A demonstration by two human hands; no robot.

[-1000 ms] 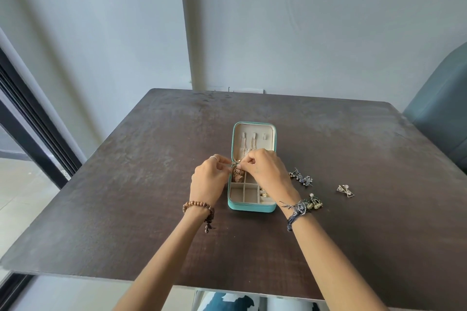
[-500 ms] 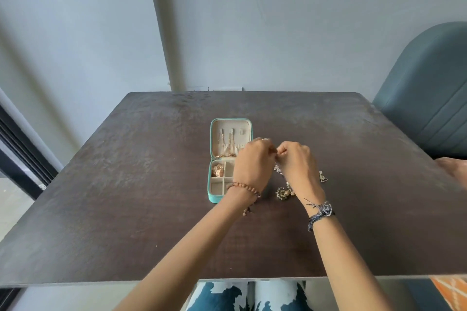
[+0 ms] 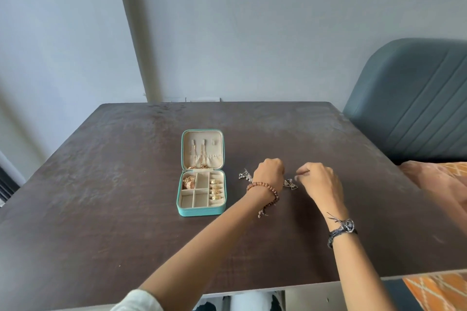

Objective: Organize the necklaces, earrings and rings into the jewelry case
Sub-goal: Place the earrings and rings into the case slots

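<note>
Head view: silver earrings beside left hand, chair beyond table.

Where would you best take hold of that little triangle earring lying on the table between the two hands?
Probably pinch the triangle earring by its outer edges, coming straight down from above. It lies flat on the table, so there is nothing underneath to hook. The left hand and right hand flank it closely, leaving the top as the open way in. Its finer details are too small to tell.

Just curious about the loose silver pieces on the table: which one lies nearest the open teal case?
The silver dangly earring left of the left hand; the triangular silver one lies farther right, between both hands.
</note>
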